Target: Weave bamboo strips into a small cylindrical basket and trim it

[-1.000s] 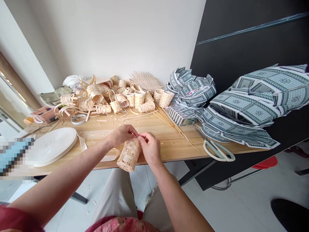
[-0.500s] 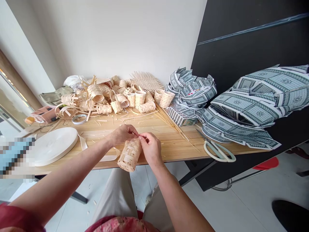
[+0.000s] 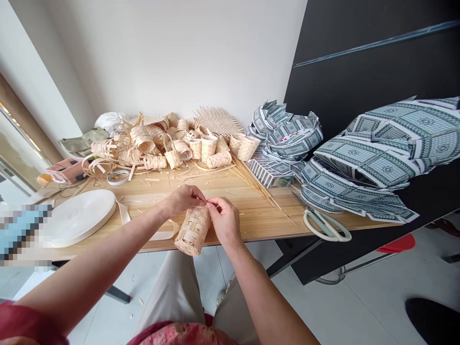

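Observation:
A small woven bamboo basket [image 3: 193,231] is held on its side over the front edge of the wooden table [image 3: 251,215]. My left hand [image 3: 182,199] grips its far rim from above with closed fingers. My right hand [image 3: 224,220] pinches the same rim from the right, fingertips meeting those of the left hand. A flat white band [image 3: 161,235] runs under the basket from the white roll of strip [image 3: 77,216] at the left.
A heap of finished woven baskets [image 3: 168,141] and loose bamboo strips fills the back of the table. Thin sticks [image 3: 258,187] lie diagonally mid-table. Scissors [image 3: 323,223] rest near the front right edge. Patterned green paper boxes [image 3: 362,163] pile up at the right.

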The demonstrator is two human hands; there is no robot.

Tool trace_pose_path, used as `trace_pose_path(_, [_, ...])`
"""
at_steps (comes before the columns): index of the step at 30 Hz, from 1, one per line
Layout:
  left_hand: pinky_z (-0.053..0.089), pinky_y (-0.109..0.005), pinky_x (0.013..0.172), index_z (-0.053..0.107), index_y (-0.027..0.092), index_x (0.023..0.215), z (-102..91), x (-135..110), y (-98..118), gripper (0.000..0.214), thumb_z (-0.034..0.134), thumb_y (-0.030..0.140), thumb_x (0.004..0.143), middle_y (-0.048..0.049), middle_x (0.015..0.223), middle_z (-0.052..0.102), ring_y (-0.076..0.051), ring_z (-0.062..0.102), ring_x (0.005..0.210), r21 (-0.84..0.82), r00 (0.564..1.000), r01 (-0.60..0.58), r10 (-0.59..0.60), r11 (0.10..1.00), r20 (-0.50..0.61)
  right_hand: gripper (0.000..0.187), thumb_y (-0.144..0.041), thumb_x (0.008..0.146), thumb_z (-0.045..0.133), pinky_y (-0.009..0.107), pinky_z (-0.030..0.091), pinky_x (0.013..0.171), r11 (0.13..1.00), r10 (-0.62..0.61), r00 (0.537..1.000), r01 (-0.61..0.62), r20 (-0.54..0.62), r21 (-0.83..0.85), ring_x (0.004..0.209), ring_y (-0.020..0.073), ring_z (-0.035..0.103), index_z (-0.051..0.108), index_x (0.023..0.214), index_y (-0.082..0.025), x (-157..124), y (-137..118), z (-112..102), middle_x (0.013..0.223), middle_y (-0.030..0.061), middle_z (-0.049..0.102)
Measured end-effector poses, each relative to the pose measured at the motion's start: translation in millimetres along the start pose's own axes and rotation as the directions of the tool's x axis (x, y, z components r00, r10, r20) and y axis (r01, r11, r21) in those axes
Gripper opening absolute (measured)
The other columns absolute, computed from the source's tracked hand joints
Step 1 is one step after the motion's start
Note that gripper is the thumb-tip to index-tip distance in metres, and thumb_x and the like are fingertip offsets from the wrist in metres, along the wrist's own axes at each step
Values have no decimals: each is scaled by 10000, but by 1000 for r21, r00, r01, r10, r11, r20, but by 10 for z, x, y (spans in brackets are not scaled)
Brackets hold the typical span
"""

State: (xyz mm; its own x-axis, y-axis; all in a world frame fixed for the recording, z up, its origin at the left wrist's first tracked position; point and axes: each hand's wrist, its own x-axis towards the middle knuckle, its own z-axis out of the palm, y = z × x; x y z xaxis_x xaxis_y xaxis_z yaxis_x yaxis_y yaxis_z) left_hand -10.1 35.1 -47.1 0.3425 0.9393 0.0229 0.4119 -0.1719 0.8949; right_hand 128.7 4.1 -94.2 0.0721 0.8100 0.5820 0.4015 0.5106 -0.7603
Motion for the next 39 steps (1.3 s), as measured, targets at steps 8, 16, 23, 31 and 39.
trace_pose_path(8, [351, -178, 456, 636, 136, 612, 0, 26, -49, 61, 623, 186, 580, 34, 571, 532, -68, 450, 504, 47, 1000, -4, 6, 999, -25, 129, -225, 738, 482, 277, 439, 617, 1000, 19, 1000, -19, 4, 21, 640, 166, 550, 596, 689, -192, 0, 3, 2, 709, 29, 619])
trace_pose_path(16, [364, -186, 505, 620, 138, 569, 30, -7, 23, 25, 601, 125, 581, 28, 619, 527, -78, 468, 561, 140, 997, -34, 44, 990, -71, 143, -248, 728, 471, 279, 433, 617, 996, 47, 999, -47, 15, 70, 655, 174, 559, 592, 676, -192, 0, 3, -1, 705, 31, 620])
trace_pose_path(23, [368, -177, 515, 612, 134, 577, 73, -62, 117, 64, 580, 92, 614, 25, 636, 518, -72, 466, 567, 216, 993, -50, 72, 975, -96, 166, -286, 746, 461, 277, 431, 596, 982, 127, 991, -130, 34, 135, 630, 171, 560, 591, 718, -187, -36, -1, -3, 716, 32, 633])
trace_pose_path(31, [383, -187, 547, 610, 133, 611, 81, -89, 119, 97, 557, 55, 630, 15, 690, 521, -72, 472, 585, 300, 988, -68, 105, 951, -109, 111, -278, 728, 485, 262, 423, 610, 988, 142, 990, -143, 26, 51, 624, 160, 553, 519, 667, -191, -56, -45, -34, 704, 22, 614])
trace_pose_path(39, [374, -196, 568, 597, 144, 596, 112, -81, 100, 153, 533, 7, 621, 17, 680, 518, -79, 463, 599, 382, 980, -105, 161, 918, -118, 108, -175, 714, 443, 265, 395, 605, 989, -2, 999, 9, 45, -151, 602, 160, 518, 500, 625, -195, 5, -49, -28, 645, 24, 582])
